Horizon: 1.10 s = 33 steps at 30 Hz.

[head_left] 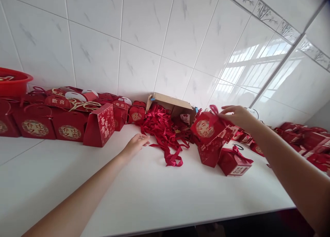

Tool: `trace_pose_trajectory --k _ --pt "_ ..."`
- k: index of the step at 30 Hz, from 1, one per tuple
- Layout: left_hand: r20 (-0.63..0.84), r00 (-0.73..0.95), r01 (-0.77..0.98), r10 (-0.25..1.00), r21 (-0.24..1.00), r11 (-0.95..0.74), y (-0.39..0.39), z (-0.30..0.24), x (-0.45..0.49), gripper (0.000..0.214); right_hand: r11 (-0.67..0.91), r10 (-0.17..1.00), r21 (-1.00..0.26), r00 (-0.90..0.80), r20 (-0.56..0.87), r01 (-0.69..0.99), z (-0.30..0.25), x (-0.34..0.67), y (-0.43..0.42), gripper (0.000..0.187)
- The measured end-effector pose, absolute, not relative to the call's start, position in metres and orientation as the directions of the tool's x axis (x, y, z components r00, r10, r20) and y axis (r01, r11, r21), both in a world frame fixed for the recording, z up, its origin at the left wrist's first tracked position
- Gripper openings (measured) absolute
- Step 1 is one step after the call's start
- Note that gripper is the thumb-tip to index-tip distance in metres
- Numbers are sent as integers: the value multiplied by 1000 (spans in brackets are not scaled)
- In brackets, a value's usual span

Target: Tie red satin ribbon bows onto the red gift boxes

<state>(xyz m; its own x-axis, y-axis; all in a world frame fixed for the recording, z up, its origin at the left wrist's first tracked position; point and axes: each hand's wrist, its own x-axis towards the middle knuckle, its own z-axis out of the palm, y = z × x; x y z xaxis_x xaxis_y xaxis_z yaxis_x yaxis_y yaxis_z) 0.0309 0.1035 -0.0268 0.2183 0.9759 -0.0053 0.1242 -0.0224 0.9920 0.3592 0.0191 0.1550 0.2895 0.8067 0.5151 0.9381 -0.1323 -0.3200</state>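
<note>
My right hand [235, 117] grips the ribbon-tied top of a red gift box [206, 127]. The box is tilted and raised, with a round gold emblem on its face. Just under it stand another red box [210, 152] and a ribbon-tied gift box [234, 163]. My left hand [136, 143] reaches low over the white table, fingers loosely bent and a little apart, with nothing visible in them. Its fingertips are beside a tangled heap of red ribbons [165, 133]; whether they touch a ribbon end is unclear.
A cardboard box [172, 101] lies behind the ribbons against the tiled wall. Red gift boxes [69, 125] line the left, with a red plastic basin [15, 82] at the far left. More red boxes [306, 140] are piled at right. A black ring [238, 146] lies nearby.
</note>
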Motion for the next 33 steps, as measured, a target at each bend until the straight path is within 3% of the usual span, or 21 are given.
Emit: trace_pose_trajectory --k 8,14,20,27,33 --pt "-2 185 155 983 988 -27 105 -29 31 46 -523 675 -134 505 537 842 149 453 20 27" --pt "-11 228 176 974 984 -31 106 -34 30 48 -691 602 -143 674 428 709 119 506 13 22" --pt "-6 273 157 962 987 -38 103 -36 33 48 -753 486 -219 749 451 620 108 535 13 25" --pt "-17 300 178 954 983 -39 97 -28 32 52 -753 409 -269 748 523 600 96 528 10 42" --pt "-24 309 190 951 981 -37 95 -27 33 47 -660 546 -225 663 512 717 110 494 8 35"
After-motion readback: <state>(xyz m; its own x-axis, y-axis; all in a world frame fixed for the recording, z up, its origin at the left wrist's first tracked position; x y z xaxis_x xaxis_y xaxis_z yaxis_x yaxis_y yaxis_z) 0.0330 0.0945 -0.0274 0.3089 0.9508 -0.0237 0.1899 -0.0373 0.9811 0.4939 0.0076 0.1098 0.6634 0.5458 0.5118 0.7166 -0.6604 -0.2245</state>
